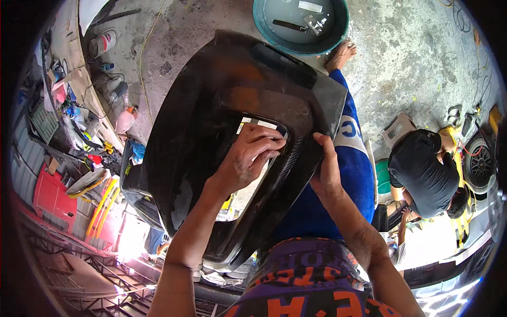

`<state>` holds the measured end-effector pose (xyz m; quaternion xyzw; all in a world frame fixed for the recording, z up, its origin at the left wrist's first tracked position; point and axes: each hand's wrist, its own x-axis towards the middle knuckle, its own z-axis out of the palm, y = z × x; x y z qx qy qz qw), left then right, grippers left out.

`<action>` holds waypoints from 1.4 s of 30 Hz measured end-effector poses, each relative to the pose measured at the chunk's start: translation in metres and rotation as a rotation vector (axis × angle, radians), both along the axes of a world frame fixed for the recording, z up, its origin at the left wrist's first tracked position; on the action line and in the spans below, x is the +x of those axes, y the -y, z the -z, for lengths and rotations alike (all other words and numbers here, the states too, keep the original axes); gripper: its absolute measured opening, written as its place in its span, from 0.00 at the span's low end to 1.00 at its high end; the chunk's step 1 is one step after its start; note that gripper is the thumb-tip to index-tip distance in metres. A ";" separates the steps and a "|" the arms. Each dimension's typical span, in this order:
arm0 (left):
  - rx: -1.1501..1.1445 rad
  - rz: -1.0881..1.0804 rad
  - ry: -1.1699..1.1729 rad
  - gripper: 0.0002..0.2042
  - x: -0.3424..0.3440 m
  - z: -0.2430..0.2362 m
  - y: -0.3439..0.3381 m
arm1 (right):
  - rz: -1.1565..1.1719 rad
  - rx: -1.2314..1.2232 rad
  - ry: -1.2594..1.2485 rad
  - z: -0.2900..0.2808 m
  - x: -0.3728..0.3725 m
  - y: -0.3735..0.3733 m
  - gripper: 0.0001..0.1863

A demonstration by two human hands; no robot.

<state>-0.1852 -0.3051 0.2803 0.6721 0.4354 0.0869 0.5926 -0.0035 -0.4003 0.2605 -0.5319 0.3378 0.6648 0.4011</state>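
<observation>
A whitish bucket (pixel 103 44) sits on the stained concrete floor (pixel 393 58) at left, near a thin yellow cable (pixel 141 58); a red panel (pixel 54 199) stands beside curved yellow bars (pixel 100 211). At right, a co-worker in a dark shirt (pixel 424 169) bends low — a spoked wheel (pixel 478 162) and a beige stool (pixel 397 128) nearby.

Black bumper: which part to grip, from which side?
Probably the long right edge of the black bumper, from the right: it is an exposed outer edge, and the right hand is there, thumb on top. The central opening's rim, by the left hand, could give a second hold.
</observation>
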 end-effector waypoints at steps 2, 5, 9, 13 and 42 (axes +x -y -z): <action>-0.029 0.024 0.020 0.10 -0.001 0.001 0.000 | -0.012 -0.054 -0.026 0.000 0.000 -0.001 0.19; 0.055 0.040 -0.025 0.08 -0.002 -0.003 0.000 | -0.024 -0.098 -0.028 -0.004 0.001 -0.005 0.19; -0.026 0.078 -0.024 0.07 -0.003 -0.006 0.000 | 0.002 -0.025 0.000 -0.008 0.000 -0.008 0.19; 0.051 0.030 -0.070 0.07 -0.003 -0.006 0.002 | 0.003 -0.016 -0.037 -0.006 0.000 -0.006 0.19; -0.362 -0.403 -0.042 0.09 -0.002 -0.031 0.000 | -0.144 0.024 -0.095 -0.019 0.026 -0.008 0.28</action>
